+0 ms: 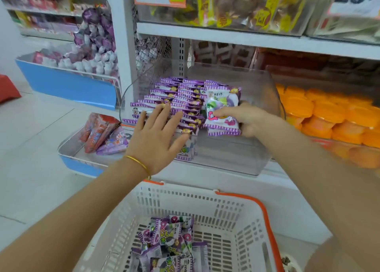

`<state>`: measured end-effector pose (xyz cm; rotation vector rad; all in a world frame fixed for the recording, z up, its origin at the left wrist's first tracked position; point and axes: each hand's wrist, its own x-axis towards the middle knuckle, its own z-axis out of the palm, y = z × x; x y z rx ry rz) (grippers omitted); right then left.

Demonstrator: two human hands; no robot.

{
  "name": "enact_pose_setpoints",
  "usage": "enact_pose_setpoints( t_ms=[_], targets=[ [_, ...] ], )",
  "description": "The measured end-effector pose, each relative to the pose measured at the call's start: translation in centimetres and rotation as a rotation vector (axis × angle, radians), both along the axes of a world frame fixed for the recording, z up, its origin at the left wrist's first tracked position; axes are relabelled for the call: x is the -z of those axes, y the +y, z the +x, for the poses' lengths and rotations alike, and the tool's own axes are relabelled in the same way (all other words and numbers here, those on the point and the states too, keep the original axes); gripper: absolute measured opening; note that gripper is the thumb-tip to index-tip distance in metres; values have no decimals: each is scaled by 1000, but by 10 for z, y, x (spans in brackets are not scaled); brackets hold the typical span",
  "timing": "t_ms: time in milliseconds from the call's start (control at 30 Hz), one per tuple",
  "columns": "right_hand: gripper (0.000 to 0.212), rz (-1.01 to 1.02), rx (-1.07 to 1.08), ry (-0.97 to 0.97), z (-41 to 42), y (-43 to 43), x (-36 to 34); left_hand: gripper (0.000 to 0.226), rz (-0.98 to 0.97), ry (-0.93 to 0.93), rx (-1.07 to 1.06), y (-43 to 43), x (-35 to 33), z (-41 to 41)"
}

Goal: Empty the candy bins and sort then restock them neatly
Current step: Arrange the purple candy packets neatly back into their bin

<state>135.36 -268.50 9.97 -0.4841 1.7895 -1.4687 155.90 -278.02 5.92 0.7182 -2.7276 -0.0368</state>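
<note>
my right grip [242, 118] is clamped on a small stack of purple packets [223, 115], long axis upright, just right of the rows in the clear bin [265, 90], while my left grip [156, 136] lies spread flat on those rows [176, 99].

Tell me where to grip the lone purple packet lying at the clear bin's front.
Pinch the purple packet by its crimped bottom edge, reaching from above over the clear bin front wall. It leans against that wall, so only the top is open.

Bright even light; blurred, warped edges.
</note>
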Motion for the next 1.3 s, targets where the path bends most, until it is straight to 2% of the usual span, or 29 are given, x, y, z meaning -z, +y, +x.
enact_pose_setpoints(
  t_ms=[100,167,267,333,467,567,600,633,700,733,767,800,833,867,933,1033,1100,1200,1300],
  targets=[
    [59,112,-12,80,-3,-14,24,72,-60,39,25,-6,11,4],
    [66,239,-62,333,-5,-19,27,69,-65,40,49,-10,12,4],
    [113,496,-199,633,-9,-17,35,67,-90,51,65,-12,13,4],
    [109,516,-203,607,-14,-17,39,68,-89,54,55,-12,14,3],
    [104,440,-220,355,-12,-24,42,71,-76,49,54,-12,16,0],
    [116,443,-265,253,-10,-19,38,70,-57,80,89,-14,15,3],
    [109,437,-281,221,-9,-14,34,70,-45,102,108,-13,13,6],
    [87,427,-282,219,-3,-6,24,69,-37,136,126,-12,11,10],
    [41,392,-250,375,10,13,1,66,-41,215,163,-6,7,20],
    [36,353,-187,497,15,22,-11,62,-56,250,182,-1,6,25],
    [43,255,-110,616,26,34,-24,58,-82,274,199,5,7,31],
    [52,123,-45,676,39,44,-30,54,-112,280,213,12,10,38],
    [51,-21,-16,698,58,56,-36,50,-143,267,226,17,14,43],
    [42,-133,-38,700,75,63,-32,47,-164,231,240,22,21,50],
    [24,-182,-179,608,100,70,2,42,-151,124,259,27,41,63],
    [16,132,-478,408,122,58,94,42,-49,-82,236,28,78,83],
    [23,358,-589,320,126,49,170,45,25,-212,204,26,101,94],
    [43,548,-660,300,134,48,271,45,100,-318,122,24,129,109],
    [65,615,-511,163,143,41,340,37,263,-364,18,23,168,119]
  ],
)
